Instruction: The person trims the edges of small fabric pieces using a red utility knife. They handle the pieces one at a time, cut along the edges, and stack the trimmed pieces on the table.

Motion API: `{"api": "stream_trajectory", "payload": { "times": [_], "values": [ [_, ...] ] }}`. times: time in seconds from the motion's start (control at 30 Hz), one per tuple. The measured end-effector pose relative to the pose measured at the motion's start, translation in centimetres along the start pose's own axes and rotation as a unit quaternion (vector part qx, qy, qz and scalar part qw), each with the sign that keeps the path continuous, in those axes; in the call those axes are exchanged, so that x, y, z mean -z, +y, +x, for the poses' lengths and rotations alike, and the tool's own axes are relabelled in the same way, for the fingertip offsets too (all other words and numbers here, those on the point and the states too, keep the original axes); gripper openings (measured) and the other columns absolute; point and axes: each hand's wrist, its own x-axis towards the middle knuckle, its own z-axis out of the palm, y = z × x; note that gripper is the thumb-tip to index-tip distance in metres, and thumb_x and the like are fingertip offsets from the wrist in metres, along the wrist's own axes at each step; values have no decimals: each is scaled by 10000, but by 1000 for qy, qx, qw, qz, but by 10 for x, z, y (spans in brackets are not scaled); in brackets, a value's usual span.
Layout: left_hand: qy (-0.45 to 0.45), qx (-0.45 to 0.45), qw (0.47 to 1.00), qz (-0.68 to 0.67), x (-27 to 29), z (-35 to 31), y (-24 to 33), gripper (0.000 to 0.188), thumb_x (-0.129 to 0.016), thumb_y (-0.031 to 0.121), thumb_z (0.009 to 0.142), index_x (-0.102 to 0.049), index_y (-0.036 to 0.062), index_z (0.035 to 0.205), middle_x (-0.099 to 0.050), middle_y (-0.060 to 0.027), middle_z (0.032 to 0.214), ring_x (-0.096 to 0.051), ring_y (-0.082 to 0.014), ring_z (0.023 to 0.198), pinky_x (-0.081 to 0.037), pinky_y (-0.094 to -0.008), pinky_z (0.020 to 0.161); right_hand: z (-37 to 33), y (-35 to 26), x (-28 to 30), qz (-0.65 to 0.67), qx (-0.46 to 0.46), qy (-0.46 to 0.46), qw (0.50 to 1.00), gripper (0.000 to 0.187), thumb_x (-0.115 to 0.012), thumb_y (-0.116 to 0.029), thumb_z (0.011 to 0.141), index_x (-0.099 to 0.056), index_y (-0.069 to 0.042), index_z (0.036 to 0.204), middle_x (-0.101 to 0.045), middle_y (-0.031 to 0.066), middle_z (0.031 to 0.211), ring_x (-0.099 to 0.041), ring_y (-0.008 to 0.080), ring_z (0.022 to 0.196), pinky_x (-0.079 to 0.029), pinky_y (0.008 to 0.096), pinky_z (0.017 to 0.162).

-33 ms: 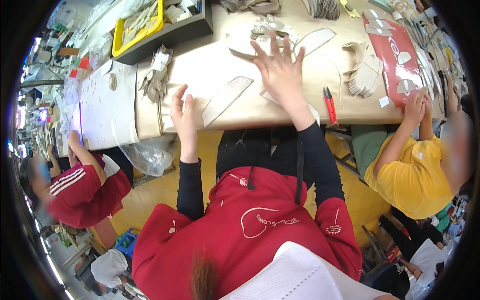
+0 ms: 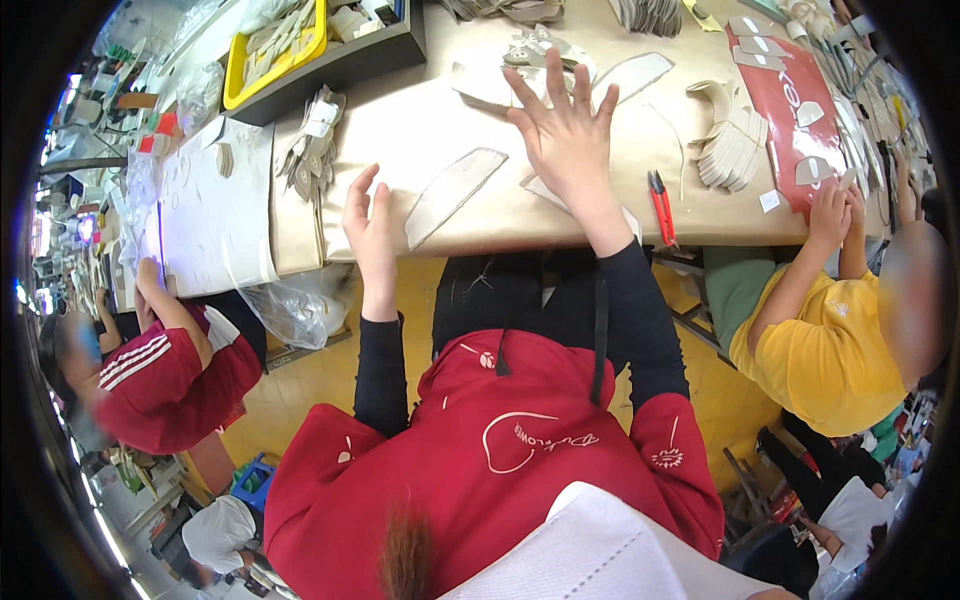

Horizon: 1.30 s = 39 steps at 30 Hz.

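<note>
Both hands were empty as far as I could see. Right hand (image 2: pixel 572 155): grip open, fingers spread wide, back of the hand up, over the near side of the pale pile (image 2: pixel 537 50); couldn't tell if the fingertips touched it. Left hand (image 2: pixel 371 222): grip open too, fingers loosely bent, thumb apart, near the table's (image 2: pixel 400 125) front edge, just beside the left panel (image 2: pixel 455 198), which lay flat and slanted. A second panel (image 2: pixel 543 190) lay partly hidden under the right hand and wrist; a third, the far panel (image 2: pixel 632 78), sat beside the pile. Snips (image 2: pixel 661 210) lay right of the right wrist, points away from the person, near a loose thread (image 2: pixel 676 130). Fanned stack (image 2: pixel 735 150) was further right, clump (image 2: pixel 312 145) well to the left. Handling notes, my judgement: spread fingers looked fine for steadying thin stock, but picking up one layer wanted thumb and fingertip at an edge, not a flat palm, else neighbours might drag. Left hand was well placed to pin or lift the left panel by its near end. Right wrist was best kept high so the cuff didn't shift the second panel. Snips wanted clearance from the sleeve.
</note>
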Motion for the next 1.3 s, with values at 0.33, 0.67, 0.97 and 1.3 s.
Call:
{"api": "stream_trajectory", "payload": {
  "times": [0.33, 0.67, 0.97, 1.3],
  "values": [
    [-171, -4, 985, 12, -43, -16, 20, 234, -580, 120, 979, -670, 11, 1165, -713, -105, 1106, -654, -180, 1049, -473, -309, 944, -6, -6, -6, 128, 23, 91, 987, 464, -591, -286, 969, -520, -297, 1427, -382, 77, 1574, -192, 303, 1521, 139, 539, 1187],
    [-289, -360, 857, 230, -138, -38, 29, 441, -589, 68, 827, -579, 40, 1267, -584, -151, 1251, -533, -316, 1219, -435, -420, 1024, -106, 116, 76, 77, -199, -30, 977, 339, -692, -169, 913, -647, 20, 1191, -588, 167, 1161, -580, 333, 1065, -439, 419, 970],
    [-451, -150, 847, 237, -111, -17, 47, 187, -694, 172, 838, -698, 4, 920, -645, -110, 932, -628, -282, 905, -496, -365, 823, -133, 121, 78, 157, -178, -51, 970, 281, -716, -151, 896, -666, 19, 1114, -588, 165, 1092, -586, 324, 1010, -480, 383, 878],
    [-341, 268, 806, -403, -71, -35, 79, 529, -723, 133, 912, -503, 15, 1378, -671, -80, 1150, -655, -172, 1041, -543, -296, 875, -112, 77, 81, 308, -398, 156, 850, 256, -550, -226, 1036, -645, -3, 1115, -601, 56, 731, -558, 160, 614, -441, 290, 573]
  ]
}}
